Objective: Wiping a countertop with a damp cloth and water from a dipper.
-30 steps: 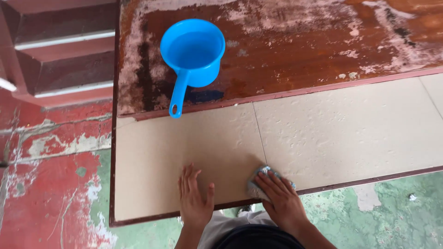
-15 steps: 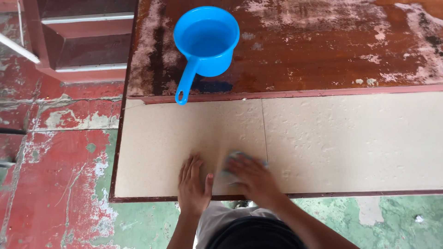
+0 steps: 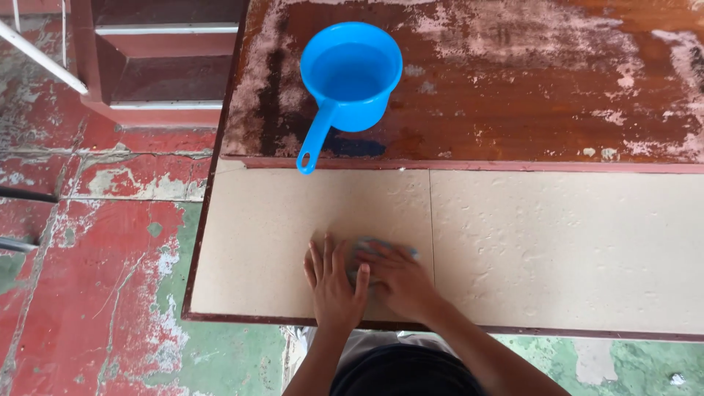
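- The right hand [image 3: 396,277] lies flat on a small blue-grey cloth [image 3: 364,246]. Its grip is not closed around the cloth: the fingers are stretched out and press down on top of it.
- Only a little of the cloth shows, peeking out past the fingertips.
- The left hand [image 3: 334,284] lies flat just beside the right hand, touching it. Its grip is wide open, fingers spread apart, and it holds nothing. The palm rests on the pale board [image 3: 557,249].
- Both arms come up from the bottom of the picture, and the fingers point away from the person.
- The cloth sits on the pale board, near its front edge and close to a thin line that runs across the board.
- The pale board lies on the front part of the tabletop [image 3: 528,95], which is brown and worn with pale patches.
- A blue scoop with a long handle [image 3: 350,73] stands on the tabletop, well apart from the hands. Its handle sticks out over the pale board.
- The floor [image 3: 95,279] is red and green with peeling paint.
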